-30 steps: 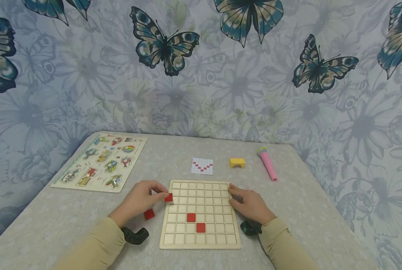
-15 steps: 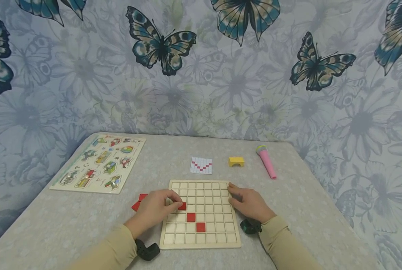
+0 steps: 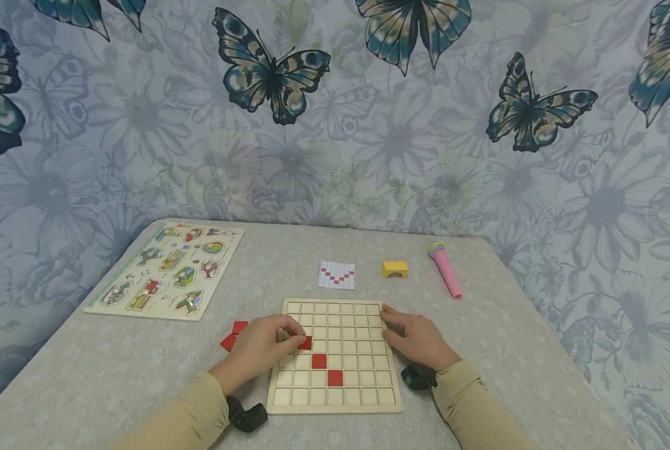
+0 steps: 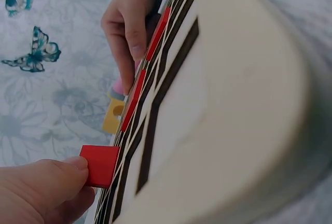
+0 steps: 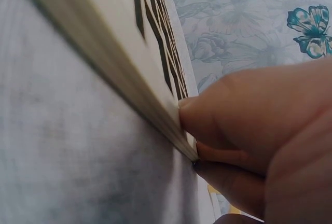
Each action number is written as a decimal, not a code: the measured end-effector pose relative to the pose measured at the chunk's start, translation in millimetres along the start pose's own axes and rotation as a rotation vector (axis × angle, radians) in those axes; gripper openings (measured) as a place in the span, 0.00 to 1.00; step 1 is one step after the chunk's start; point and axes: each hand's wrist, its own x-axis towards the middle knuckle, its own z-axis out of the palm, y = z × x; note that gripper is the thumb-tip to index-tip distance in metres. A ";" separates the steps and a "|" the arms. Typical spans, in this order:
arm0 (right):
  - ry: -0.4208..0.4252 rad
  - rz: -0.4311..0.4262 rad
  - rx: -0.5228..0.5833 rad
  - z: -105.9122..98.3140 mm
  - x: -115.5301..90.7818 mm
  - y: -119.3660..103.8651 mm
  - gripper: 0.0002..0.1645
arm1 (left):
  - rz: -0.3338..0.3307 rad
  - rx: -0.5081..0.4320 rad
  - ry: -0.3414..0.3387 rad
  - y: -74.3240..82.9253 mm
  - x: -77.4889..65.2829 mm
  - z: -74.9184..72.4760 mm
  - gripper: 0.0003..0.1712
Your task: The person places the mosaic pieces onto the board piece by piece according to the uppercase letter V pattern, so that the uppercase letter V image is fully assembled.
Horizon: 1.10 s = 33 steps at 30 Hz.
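Note:
My left hand [image 3: 263,345] pinches a red square tile [image 3: 305,343] between thumb and fingers, over the left part of a wooden grid board [image 3: 364,362]. In the left wrist view that tile [image 4: 99,165] stands on edge, tilted against the board's cells. Two more red tiles lie flat in cells, one [image 3: 319,361] diagonally below the held tile and another [image 3: 335,378] lower right of it. My right hand [image 3: 419,340] holds the board's right edge; the right wrist view shows its thumb [image 5: 193,111] on the rim, with the other fingertips partly hidden.
Loose red tiles [image 3: 240,327] lie left of the board, partly behind my left hand. Beyond it are a pattern card [image 3: 337,275], a yellow arch block [image 3: 395,269] and a pink toy microphone [image 3: 446,272]. A picture puzzle board [image 3: 166,272] sits at the far left.
My left hand has carried the red tile from the board's left edge rightward and nearer, over a cell; in the last half second it barely moves. The right hand stays at the edge.

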 end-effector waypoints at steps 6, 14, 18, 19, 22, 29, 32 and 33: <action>0.005 0.002 -0.008 0.3 -0.2 -0.3 0.30 | 0.007 -0.015 -0.017 -4.2 1.0 2.1 0.08; -0.004 0.012 -0.001 -0.3 -0.1 -1.8 0.30 | 0.014 -0.024 -0.033 -6.2 1.3 3.1 0.08; 0.004 0.017 0.022 0.9 -0.6 -2.0 0.29 | 0.034 0.016 -0.011 -6.1 1.0 3.7 0.07; 0.005 0.019 0.028 1.4 -0.8 -2.2 0.29 | 0.040 0.025 -0.008 -6.2 0.7 3.8 0.07; 0.008 0.025 0.039 2.8 -1.9 -2.8 0.29 | 0.048 0.045 -0.012 -6.3 -0.4 4.2 0.07; 0.003 0.024 0.027 2.2 -2.2 -3.9 0.29 | 0.045 0.058 -0.011 -7.0 -0.1 4.8 0.08; 0.004 0.014 0.018 1.3 -1.4 -3.4 0.29 | 0.049 0.067 -0.007 -6.3 0.4 4.1 0.07; 0.005 0.011 0.015 1.1 -1.2 -3.2 0.30 | 0.053 0.073 -0.005 -6.3 0.6 3.9 0.07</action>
